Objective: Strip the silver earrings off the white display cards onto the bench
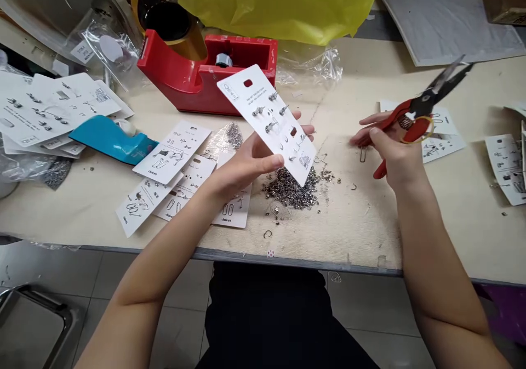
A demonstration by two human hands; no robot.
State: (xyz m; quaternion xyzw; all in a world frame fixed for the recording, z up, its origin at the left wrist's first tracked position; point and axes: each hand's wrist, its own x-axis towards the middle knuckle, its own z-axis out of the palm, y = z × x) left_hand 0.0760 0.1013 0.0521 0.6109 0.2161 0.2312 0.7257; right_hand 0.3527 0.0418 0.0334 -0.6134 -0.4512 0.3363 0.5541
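Note:
My left hand is closed on a white earring card, tilted with its back facing me; metal posts and earring backs stick out of it. My right hand grips red-handled pliers, their jaws pointing up and away to the right. Just under its fingertips shows a small paperclip-shaped earring; whether the fingers pinch it, I cannot tell. Between the hands, on the table, lies a pile of small metal earring backs, partly covered by the held card.
A red tape dispenser stands behind my left hand, a blue tape dispenser farther left. Several carded earrings overlap by my left forearm. More cards are stacked at far left; others lie right. Yellow plastic lies at the back.

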